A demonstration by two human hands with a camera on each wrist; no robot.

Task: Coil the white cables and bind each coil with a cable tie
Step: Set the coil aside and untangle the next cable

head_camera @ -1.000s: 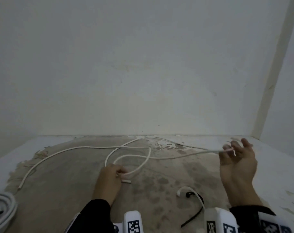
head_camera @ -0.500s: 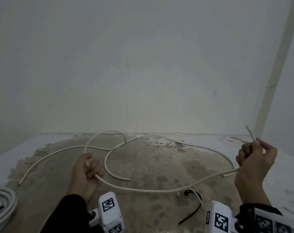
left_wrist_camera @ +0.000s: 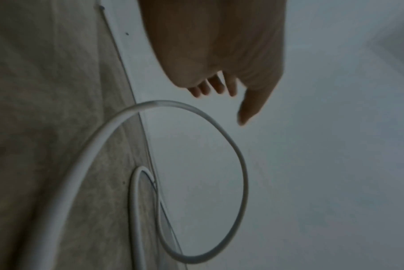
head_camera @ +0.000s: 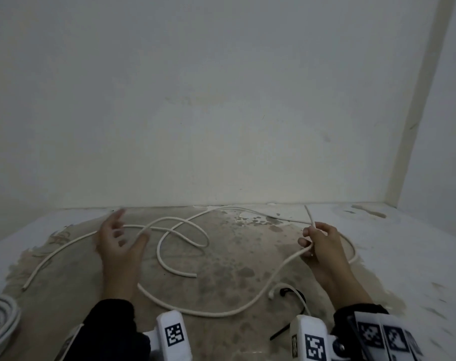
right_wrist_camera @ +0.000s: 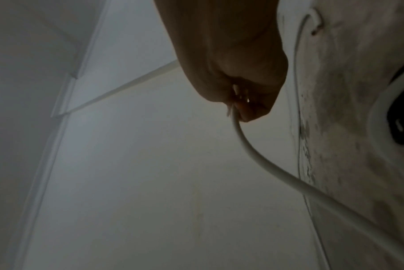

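Observation:
A long white cable (head_camera: 211, 313) sags across the stained floor mat (head_camera: 234, 269). My right hand (head_camera: 310, 241) grips it near one end, and the short tip (head_camera: 309, 214) sticks up past the fingers. The right wrist view shows the same grip (right_wrist_camera: 240, 109), with the cable (right_wrist_camera: 265, 164) curving away below. My left hand (head_camera: 127, 230) hovers with fingers spread over the looped cable (head_camera: 180, 230) and holds nothing. In the left wrist view its fingers (left_wrist_camera: 215, 87) are straight above a cable loop (left_wrist_camera: 219, 131). A black cable tie (head_camera: 286, 293) lies near my right forearm.
A finished white coil (head_camera: 0, 321) lies at the bottom left edge. Another stretch of white cable (head_camera: 60, 252) ends at the left of the mat. A wall (head_camera: 221, 113) rises right behind the mat, with a corner on the right.
My left hand has let go of the cable, opened and moved forward over the loops. The right hand, still gripping its end, has swung left toward the centre.

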